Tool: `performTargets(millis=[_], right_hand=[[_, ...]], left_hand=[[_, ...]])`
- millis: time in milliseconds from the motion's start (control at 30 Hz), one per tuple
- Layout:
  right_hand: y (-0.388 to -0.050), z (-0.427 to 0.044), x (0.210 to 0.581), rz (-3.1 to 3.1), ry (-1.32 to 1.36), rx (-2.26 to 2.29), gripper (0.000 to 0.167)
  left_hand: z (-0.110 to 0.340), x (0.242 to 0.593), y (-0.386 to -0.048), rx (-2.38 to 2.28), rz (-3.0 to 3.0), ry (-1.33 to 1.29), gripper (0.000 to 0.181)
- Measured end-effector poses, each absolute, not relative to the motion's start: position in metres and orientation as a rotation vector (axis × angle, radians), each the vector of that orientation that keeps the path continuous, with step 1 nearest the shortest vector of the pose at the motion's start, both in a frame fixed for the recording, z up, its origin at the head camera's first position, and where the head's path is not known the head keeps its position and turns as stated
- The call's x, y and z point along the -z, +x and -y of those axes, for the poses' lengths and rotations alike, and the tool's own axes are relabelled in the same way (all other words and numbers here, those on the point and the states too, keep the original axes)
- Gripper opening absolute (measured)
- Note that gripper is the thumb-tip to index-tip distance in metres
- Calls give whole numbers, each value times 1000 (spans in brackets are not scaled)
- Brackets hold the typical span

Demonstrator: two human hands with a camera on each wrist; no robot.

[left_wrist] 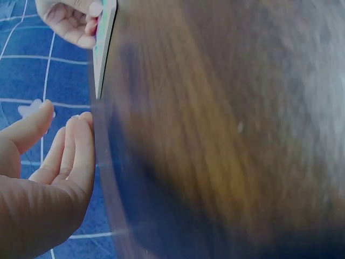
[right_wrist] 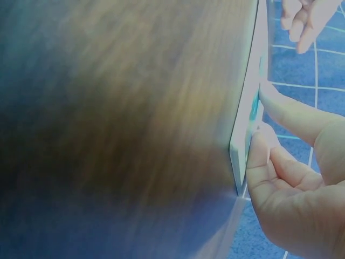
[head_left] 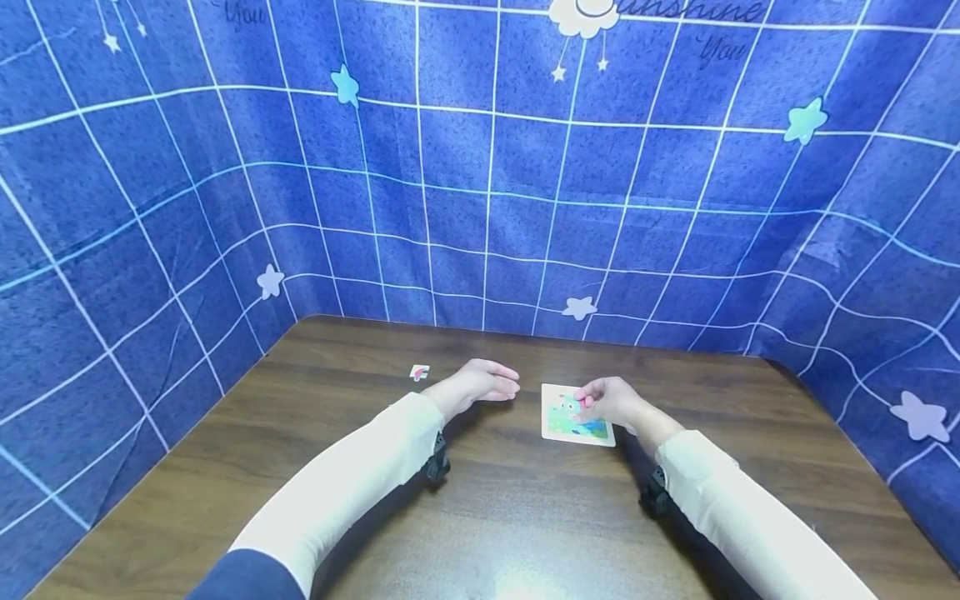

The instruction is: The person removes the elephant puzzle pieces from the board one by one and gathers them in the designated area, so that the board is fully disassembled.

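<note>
A square picture puzzle board [head_left: 553,427] with a pale border lies flat on the wooden table. My right hand [head_left: 613,400] is over its right part, thumb and fingertips down at the picture, pinching a small puzzle piece [head_left: 581,403] with pink-red on it. The fingers hide most of that piece. In the right wrist view, the board's edge [right_wrist: 237,162] shows side-on beside the fingertips. Left of the board and apart from it, my left hand [head_left: 483,382] has relaxed, extended fingers and holds nothing. Behind the left wrist lies a loose puzzle piece [head_left: 419,372].
The brown wooden table [head_left: 480,517] runs back to a blue curtain [head_left: 450,208] with white grid lines and stars, which also hangs along both sides. A small dark camera [head_left: 437,461] sits under the left wrist, another camera [head_left: 656,492] under the right.
</note>
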State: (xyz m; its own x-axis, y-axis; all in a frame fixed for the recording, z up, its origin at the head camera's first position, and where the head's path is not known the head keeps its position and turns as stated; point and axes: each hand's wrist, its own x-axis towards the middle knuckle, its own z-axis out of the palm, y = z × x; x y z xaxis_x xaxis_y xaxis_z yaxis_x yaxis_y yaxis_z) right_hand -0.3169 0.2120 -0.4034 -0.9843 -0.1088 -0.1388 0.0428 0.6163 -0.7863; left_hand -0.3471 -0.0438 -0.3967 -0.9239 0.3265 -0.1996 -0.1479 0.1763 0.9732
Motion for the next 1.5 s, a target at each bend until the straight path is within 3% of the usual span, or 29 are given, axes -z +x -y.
performTargets(millis=[867,1500], right_hand=[[-314,-211,403,-2680,-63,1296,37],[-314,-209,403,-2663,-88,1348,41]], left_hand=[[-3,404,-334,-1650,-2224,266,27],[-14,404,-332,-1387,-2528,256,21]])
